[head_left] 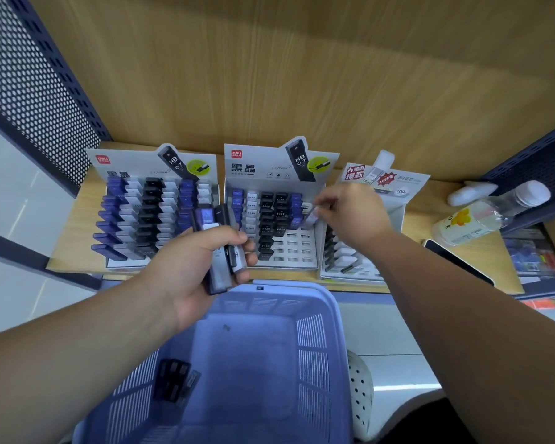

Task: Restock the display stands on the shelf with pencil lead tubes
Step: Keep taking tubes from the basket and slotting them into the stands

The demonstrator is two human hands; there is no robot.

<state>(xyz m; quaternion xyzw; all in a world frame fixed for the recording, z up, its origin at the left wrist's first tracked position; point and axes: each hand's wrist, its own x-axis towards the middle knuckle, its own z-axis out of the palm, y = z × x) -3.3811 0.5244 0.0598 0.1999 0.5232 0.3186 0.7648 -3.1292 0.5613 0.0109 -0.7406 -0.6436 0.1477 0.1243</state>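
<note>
At 6 o'clock, lavender basket [331, 304], loose dark lead tubes [173, 379] inside at its 7. At 12, middle display stand [297, 249], part filled. Clenched round tube bundle [220, 274]: left hand [186, 267]. Pinching one pale tube [311, 217] at stand's 3 o'clock: right hand [350, 209].

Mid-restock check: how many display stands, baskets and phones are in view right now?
Grey cardboard display stands: 3
Lilac slotted plastic basket: 1
Black flat phone: 1
Total: 5
</note>
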